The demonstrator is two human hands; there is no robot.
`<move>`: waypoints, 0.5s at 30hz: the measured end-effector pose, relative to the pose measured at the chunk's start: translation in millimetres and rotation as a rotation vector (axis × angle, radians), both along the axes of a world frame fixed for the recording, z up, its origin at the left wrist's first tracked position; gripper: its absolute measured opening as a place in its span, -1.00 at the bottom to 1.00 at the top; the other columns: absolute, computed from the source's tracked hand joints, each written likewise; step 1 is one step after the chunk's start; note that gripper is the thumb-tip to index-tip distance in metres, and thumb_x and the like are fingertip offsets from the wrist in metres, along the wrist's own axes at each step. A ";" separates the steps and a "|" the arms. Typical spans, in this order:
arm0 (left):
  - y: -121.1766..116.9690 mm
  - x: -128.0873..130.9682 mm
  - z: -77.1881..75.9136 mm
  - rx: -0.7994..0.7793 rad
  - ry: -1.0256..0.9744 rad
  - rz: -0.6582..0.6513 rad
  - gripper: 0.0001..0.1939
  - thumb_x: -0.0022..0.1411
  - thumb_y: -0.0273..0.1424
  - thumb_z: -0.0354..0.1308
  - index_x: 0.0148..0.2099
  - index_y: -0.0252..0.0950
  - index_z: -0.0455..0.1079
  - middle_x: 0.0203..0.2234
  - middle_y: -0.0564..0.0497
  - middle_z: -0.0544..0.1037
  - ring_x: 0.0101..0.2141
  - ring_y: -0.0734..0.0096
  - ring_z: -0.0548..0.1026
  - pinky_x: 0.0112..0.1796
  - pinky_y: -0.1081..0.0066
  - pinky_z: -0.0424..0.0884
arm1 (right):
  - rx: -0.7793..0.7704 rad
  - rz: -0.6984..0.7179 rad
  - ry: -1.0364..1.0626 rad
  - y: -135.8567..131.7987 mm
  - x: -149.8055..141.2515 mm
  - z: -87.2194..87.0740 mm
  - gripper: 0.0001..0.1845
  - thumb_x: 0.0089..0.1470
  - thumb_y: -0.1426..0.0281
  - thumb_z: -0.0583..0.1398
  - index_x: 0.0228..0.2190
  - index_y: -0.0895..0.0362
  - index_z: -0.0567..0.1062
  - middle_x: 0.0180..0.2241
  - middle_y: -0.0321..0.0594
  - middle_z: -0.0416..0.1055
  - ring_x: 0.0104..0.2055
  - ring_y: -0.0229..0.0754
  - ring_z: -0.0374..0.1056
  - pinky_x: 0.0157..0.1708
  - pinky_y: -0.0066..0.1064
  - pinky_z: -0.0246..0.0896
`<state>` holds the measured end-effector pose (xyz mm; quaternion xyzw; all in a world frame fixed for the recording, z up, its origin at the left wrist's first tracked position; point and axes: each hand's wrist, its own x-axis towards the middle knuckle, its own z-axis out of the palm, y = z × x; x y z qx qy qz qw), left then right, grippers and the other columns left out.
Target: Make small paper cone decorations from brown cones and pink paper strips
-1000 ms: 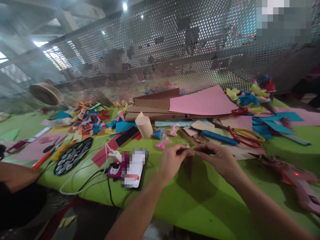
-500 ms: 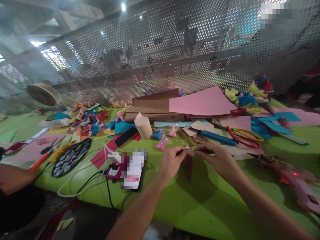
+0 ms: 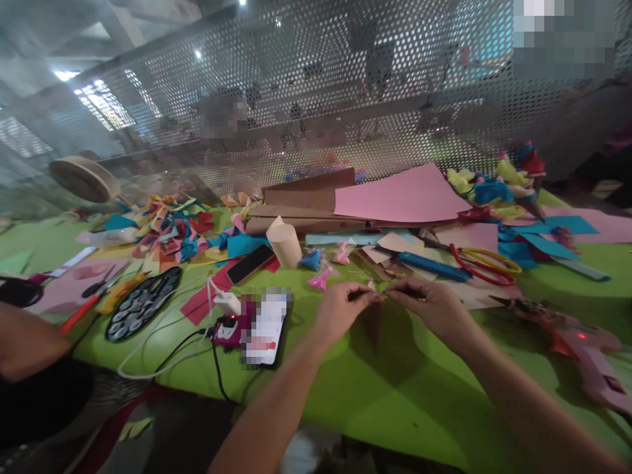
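Observation:
My left hand [image 3: 340,311] and my right hand [image 3: 430,305] meet over the green table [image 3: 395,395], fingertips pinched together on one small thin piece [image 3: 381,296] that I cannot make out. Both hands are closed in a pinch. Just beyond them lie small pink paper bows [image 3: 320,279] and a blue one [image 3: 312,261]. A tan paper cone [image 3: 284,245] stands behind those.
A phone [image 3: 266,326] and a charger with cables [image 3: 224,329] lie to my left. Scissors with red and yellow handles [image 3: 486,266], a blue pen [image 3: 434,266], pink paper sheets [image 3: 399,197], a scrap pile [image 3: 168,230] and a pink glue gun [image 3: 587,355] surround me. Another person's arm [image 3: 24,342] rests at far left.
My hands stay pinched on the small piece and have drifted slightly up in the picture as my head tilted; the neighbour's arm has shifted a little.

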<state>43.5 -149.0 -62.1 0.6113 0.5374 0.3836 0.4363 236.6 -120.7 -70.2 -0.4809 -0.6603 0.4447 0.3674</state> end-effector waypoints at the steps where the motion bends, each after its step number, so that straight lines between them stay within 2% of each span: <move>1: 0.7 -1.3 -0.7 -0.013 -0.001 -0.014 -0.83 0.25 -0.36 0.24 -0.17 -0.28 0.61 -0.21 -0.09 0.69 -0.15 0.20 0.62 -0.05 0.22 0.49 | -0.007 0.000 0.017 -0.1 0.0 -0.5 -0.58 -0.07 -0.04 0.31 -0.42 0.07 0.66 -0.40 -0.15 0.61 -0.30 0.04 0.47 -0.26 -0.21 0.29; 7: 0.6 -8.5 1.8 -0.052 0.053 -0.047 -0.78 0.25 -0.50 0.18 -0.12 -0.21 0.61 -0.12 -0.06 0.67 -0.07 0.25 0.60 0.04 0.20 0.45 | -0.026 0.064 0.029 -0.1 -0.1 0.0 -0.67 -0.08 0.03 0.34 -0.44 0.03 0.66 -0.43 -0.19 0.60 -0.33 0.03 0.47 -0.28 -0.20 0.31; 15: -1.0 -11.9 -1.8 -0.070 0.148 -0.074 -0.90 0.18 -0.48 0.26 -0.23 -0.27 0.56 -0.28 -0.04 0.69 -0.23 0.27 0.62 -0.15 0.28 0.51 | -0.004 0.120 -0.016 -0.3 0.7 -1.9 -0.77 -0.04 0.17 0.28 -0.40 0.01 0.68 -0.36 -0.18 0.64 -0.28 0.05 0.49 -0.22 -0.17 0.31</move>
